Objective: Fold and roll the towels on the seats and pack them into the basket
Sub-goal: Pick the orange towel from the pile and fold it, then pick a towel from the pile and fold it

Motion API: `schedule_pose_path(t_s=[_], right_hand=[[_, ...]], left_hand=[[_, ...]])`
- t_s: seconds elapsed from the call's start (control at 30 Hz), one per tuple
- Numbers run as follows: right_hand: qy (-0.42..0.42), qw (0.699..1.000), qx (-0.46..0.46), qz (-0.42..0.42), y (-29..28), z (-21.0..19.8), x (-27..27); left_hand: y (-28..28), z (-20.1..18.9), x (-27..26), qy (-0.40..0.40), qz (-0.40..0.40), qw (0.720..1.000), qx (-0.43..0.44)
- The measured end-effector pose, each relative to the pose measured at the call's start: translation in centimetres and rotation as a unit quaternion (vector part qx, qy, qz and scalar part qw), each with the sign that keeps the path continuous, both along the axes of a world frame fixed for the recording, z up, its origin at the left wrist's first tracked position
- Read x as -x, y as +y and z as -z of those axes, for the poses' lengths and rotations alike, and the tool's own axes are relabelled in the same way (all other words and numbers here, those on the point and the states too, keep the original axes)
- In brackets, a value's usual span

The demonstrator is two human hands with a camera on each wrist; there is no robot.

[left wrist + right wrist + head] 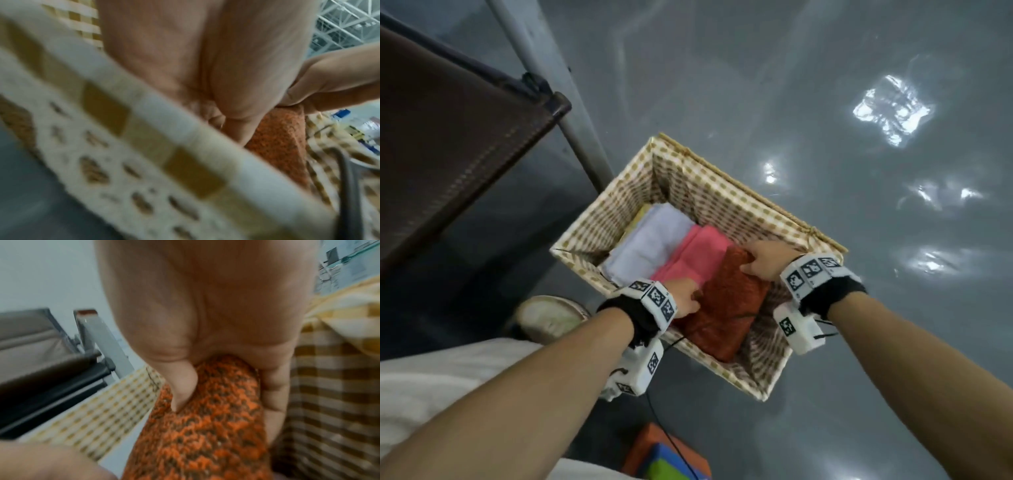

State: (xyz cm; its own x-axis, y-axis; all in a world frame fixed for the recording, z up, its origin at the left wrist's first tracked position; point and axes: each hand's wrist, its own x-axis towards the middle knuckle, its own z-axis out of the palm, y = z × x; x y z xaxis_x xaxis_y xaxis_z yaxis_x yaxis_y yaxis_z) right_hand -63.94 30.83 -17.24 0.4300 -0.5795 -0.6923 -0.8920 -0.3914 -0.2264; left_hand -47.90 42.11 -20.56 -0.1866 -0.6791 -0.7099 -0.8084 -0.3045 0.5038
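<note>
- As both hands clasped it, the orange towel point(726, 305) sat in the basket point(616, 209), beside the pink towel point(695, 255).
- Left hand point(685, 296), right hand point(765, 258): fingers curled round the roll's ends.
- Risk: early release, roll loosening.

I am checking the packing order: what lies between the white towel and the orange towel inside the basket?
The pink towel lies between the white towel and the orange towel in the basket. The head view shows it.

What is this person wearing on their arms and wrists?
Bare forearms, no sleeves. Each wrist has a black band, a white cuff of square black-and-white markers, and a white camera box beneath, on the left hand and right hand. Thin black cables trail from the boxes.
</note>
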Motion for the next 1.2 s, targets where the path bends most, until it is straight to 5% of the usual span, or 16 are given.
schedule_pose_path(t_s=[0.2, 0.37, 0.57, 0.8, 0.9, 1.0, 1.2], right_hand=[[0.096, 0.994, 0.041, -0.027, 0.6, 0.1, -0.7], [0.040, 0.989, 0.112, -0.084, 0.4, -4.0, -4.5], [-0.144, 0.948, 0.172, -0.224, 2.0, -13.4, -17.2], [-0.341, 0.863, 0.182, -0.324, 11.9, -24.5, -35.9], [-0.355, 0.841, 0.164, -0.373, 17.8, -26.7, -42.3], [-0.353, 0.819, 0.143, -0.429, 23.9, -27.6, -47.9], [-0.323, 0.787, 0.110, -0.514, 35.5, -25.6, -56.8]], left_hand=[[0.2, -4.1, -3.3, 0.069, -0.140, 0.986, 0.054], [1.5, -9.7, -7.8, 0.061, -0.240, 0.959, 0.141], [6.9, -19.8, -16.4, 0.014, -0.373, 0.885, 0.278], [19.3, -29.5, -28.3, -0.032, -0.521, 0.743, 0.420], [26.2, -30.4, -32.5, -0.068, -0.576, 0.683, 0.443], [32.8, -29.4, -35.5, -0.120, -0.612, 0.652, 0.430], [42.7, -25.3, -39.4, -0.201, -0.649, 0.651, 0.339]])
